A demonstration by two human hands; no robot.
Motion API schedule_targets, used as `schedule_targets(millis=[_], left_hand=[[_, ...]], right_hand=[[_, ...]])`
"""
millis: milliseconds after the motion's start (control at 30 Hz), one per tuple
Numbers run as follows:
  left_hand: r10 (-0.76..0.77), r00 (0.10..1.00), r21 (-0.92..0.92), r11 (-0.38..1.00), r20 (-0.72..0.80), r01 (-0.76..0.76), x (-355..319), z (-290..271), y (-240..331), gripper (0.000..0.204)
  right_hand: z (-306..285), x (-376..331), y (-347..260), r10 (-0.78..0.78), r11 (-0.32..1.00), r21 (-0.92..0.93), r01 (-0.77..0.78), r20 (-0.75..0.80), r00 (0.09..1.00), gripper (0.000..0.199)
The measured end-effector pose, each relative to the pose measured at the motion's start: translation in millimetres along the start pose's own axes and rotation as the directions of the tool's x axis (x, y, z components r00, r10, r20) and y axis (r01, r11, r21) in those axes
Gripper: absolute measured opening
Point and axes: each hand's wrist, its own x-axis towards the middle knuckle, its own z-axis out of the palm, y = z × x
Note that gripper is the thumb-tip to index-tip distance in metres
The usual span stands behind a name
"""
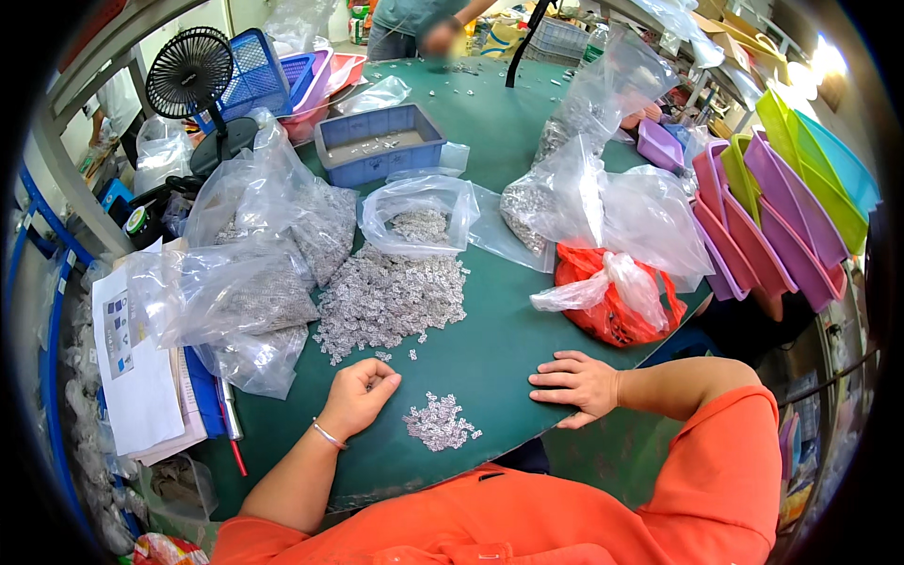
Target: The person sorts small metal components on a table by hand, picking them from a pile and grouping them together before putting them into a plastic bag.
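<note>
My left hand (358,397) rests on the green table (508,330) with its fingers curled in; whatever they hold, if anything, is hidden. Between it and the large heap of small grey metal-looking pieces (391,297) lie a few loose pieces. A smaller pile of the same pieces (442,422) sits to the right of this hand, close to the table's near edge. Farther right, my right hand (576,388) lies palm down on the tabletop, fingers spread, holding nothing. The large heap spills from the mouth of a clear plastic bag (424,198).
Filled clear bags (250,301) and papers (141,358) crowd the left side. A blue bin (380,146) and black fan (191,80) stand farther back. On the right are a red bag (617,306) and stacked coloured trays (772,207). Another person (410,24) is at the far end.
</note>
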Motion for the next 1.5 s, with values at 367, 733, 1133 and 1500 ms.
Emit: schedule_targets(millis=[367,733,1133,1500], left_hand=[[0.018,0.999,0.102,0.995,-0.035,-0.015,3,0,1,0.013],[-0.074,0.997,-0.121,0.990,-0.009,0.073,4,1,-7,0.010],[-0.053,0.998,-0.078,0.996,-0.023,0.051,5,1,-3,0.011],[-0.051,0.998,-0.087,0.995,0.021,0.053,6,-3,-21,0.015]], right_hand=[[6,-4,5,-0.023,0.999,0.044,0.025,-0.049,0.999,0.067],[9,-5,5,-0.025,0.998,0.054,0.029,-0.089,0.996,0.065],[10,-3,8,-0.028,0.998,0.056,0.034,-0.106,0.994,0.065],[18,-9,7,-0.080,0.995,0.036,0.091,-0.232,0.969,0.061]])
